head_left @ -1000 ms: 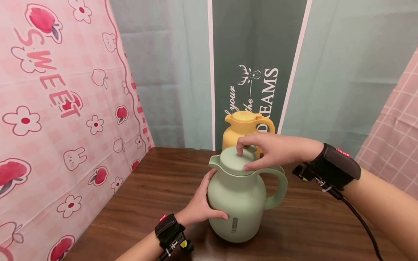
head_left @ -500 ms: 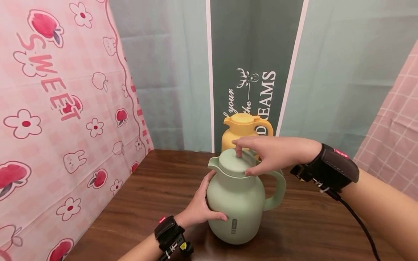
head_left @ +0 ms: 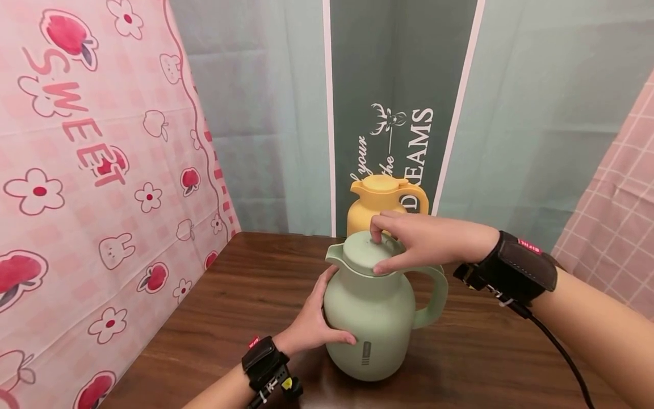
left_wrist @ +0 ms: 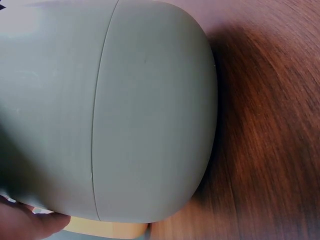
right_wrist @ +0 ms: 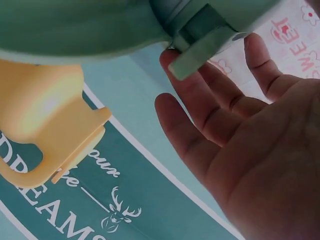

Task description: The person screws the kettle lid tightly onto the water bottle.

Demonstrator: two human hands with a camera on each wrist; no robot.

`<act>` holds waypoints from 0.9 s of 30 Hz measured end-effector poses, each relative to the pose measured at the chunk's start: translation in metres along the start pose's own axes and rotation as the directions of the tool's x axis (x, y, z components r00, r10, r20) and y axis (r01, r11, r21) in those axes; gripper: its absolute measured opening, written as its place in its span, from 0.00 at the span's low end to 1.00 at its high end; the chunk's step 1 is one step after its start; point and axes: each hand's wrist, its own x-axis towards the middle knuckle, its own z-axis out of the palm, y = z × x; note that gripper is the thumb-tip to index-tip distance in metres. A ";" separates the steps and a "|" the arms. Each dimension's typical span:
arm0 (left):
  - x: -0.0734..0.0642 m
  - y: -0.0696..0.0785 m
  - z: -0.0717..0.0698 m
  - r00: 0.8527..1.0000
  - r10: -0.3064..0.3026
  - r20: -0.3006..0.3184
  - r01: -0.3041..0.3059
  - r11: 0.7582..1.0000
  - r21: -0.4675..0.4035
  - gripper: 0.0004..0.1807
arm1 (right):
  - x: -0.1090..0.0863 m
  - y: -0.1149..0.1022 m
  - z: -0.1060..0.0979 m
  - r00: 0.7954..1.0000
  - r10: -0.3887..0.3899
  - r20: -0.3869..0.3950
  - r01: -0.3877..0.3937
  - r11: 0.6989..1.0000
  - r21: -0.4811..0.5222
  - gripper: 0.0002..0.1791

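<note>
A pale green vacuum jug [head_left: 370, 318] stands upright on the table, its spout to the left and its handle [head_left: 436, 298] to the right. My left hand [head_left: 309, 324] holds the jug's body from the left, thumb across the front and fingers round the far side. From above, my right hand [head_left: 429, 236] grips the round lid [head_left: 357, 255], with the thumb at the near edge and a bent index finger on top. In the right wrist view, fingers [right_wrist: 200, 107] reach around a small green lever [right_wrist: 195, 62] at the lid. The left wrist view is mostly filled by the jug's smooth lower body [left_wrist: 150, 115].
A yellow jug [head_left: 375, 199] of similar shape stands right behind the green one, partly hidden. Dark wood table [head_left: 240, 301] lies around them. A pink printed cloth [head_left: 117, 227] hangs at the left, a green curtain [head_left: 255, 113] at the back, a checked cloth [head_left: 618, 210] at the right.
My right thumb has shifted left along the lid's near edge, and the index finger, straighter half a second ago, is bent again on top. The left hand and the jug have stayed put.
</note>
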 end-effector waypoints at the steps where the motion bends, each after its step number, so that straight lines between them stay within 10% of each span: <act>1: 0.000 0.000 0.000 1.000 0.000 -0.001 0.000 1.000 0.001 0.65 | 0.000 0.000 0.000 1.000 0.003 0.001 -0.003 1.000 -0.001 0.26; 14: -0.001 -0.001 0.000 1.000 -0.005 -0.001 0.005 1.000 -0.004 0.65 | 0.009 0.003 -0.007 0.991 -0.063 0.116 0.040 0.980 0.194 0.37; 27: 0.000 0.002 0.000 1.000 -0.010 0.003 0.010 1.000 -0.003 0.65 | 0.017 0.002 0.004 1.000 -0.008 0.020 0.008 1.000 0.005 0.43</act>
